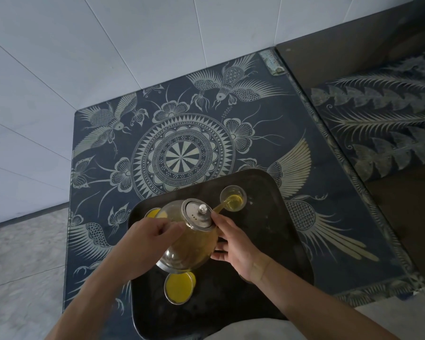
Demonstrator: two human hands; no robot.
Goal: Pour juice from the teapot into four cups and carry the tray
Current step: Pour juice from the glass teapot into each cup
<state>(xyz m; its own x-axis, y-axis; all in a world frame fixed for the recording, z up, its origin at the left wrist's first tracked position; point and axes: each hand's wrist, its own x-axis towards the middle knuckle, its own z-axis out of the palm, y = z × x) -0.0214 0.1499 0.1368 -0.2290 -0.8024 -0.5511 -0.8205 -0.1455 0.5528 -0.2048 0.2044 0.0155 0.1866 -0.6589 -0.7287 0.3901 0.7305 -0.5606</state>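
A glass teapot (189, 244) with a metal lid is tilted above the black tray (275, 241). Juice streams from its spout into a glass cup (233, 198) at the tray's far right, which is partly full. My left hand (142, 236) grips the teapot's handle side. My right hand (233, 244) supports the pot's right side, with a finger up by the lid. A cup full of yellow juice (179, 287) stands under the pot near the tray's front. Another full cup (151, 213) peeks out at the far left. A fourth cup is mostly hidden under my right wrist.
The tray rests on a dark blue patterned table (182, 148) with bird and flower designs. A white tiled wall (108, 45) runs behind and left. A second patterned surface (383, 123) lies to the right, beyond a dark ledge.
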